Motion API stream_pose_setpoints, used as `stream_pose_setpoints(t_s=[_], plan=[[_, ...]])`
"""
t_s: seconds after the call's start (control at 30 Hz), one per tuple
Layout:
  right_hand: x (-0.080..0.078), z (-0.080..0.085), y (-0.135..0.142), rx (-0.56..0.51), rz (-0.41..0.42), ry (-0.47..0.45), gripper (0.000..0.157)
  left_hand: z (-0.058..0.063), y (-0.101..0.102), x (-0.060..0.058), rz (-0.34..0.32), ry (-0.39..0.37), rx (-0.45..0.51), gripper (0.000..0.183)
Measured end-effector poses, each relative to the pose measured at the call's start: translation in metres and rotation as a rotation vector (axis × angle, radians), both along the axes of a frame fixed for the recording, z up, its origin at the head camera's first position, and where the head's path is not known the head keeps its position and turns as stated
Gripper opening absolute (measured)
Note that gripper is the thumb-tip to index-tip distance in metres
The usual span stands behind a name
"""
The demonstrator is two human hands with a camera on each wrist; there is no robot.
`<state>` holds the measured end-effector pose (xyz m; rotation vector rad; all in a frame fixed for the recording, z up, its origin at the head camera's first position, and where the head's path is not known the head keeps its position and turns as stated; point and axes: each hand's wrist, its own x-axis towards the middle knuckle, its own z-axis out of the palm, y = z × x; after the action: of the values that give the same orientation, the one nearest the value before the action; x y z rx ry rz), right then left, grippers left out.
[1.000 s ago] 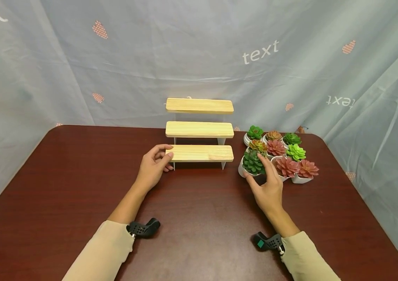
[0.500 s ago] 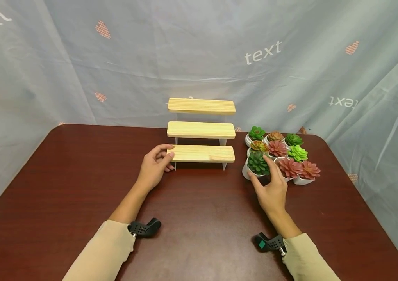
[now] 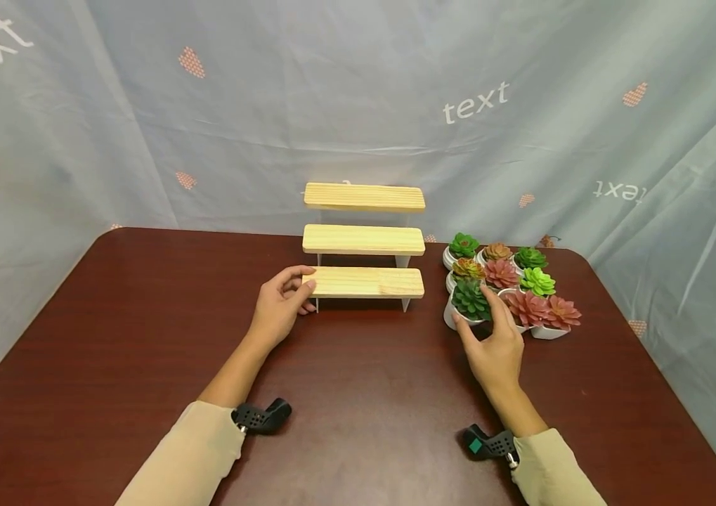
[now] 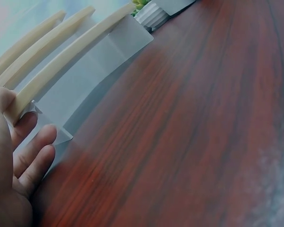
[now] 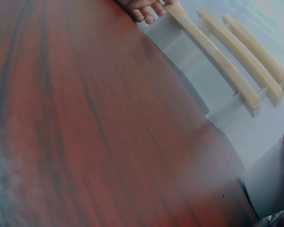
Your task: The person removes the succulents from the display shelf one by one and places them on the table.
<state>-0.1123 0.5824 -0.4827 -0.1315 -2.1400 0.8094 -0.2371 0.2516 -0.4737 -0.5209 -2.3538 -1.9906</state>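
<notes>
In the head view a stand with three pale wooden shelves (image 3: 364, 239) on white supports is at the back of the table. My left hand (image 3: 280, 303) pinches the left end of its lowest shelf (image 3: 358, 282), thumb on top; the left wrist view shows the other fingers loosely bent below. At the front left of the potted succulents, my right hand (image 3: 495, 346) holds a dark green succulent (image 3: 471, 301) in a white pot (image 3: 450, 318), thumb at the near side. In the right wrist view, the pot's smooth wall (image 5: 270, 182) shows, with a thumb tip at its upper edge.
Several small artificial succulents, including a bright green one (image 3: 537, 281) and red ones (image 3: 528, 308), stand close together in white pots beside the right hand. A grey printed curtain (image 3: 358, 91) hangs directly behind the dark brown table (image 3: 358, 407).
My right hand has shifted the dark green succulent slightly right, closer to the other pots. My left hand keeps its grip on the lowest shelf. The head view has moved slightly.
</notes>
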Motion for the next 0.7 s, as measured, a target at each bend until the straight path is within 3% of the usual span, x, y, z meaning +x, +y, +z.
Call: stream_pose_setpoints(t_s=[0.43,0.7], plan=[[0.002,-0.001,0.000,0.078,-0.035,-0.052,0.063,-0.003,-0.001,0.004,-0.002,-0.030,-0.025,0.034],[0.004,0.001,-0.003,0.063,-0.073,-0.077,0.064,0.026,-0.002,0.023,-0.022,-0.014,-0.055,0.035]])
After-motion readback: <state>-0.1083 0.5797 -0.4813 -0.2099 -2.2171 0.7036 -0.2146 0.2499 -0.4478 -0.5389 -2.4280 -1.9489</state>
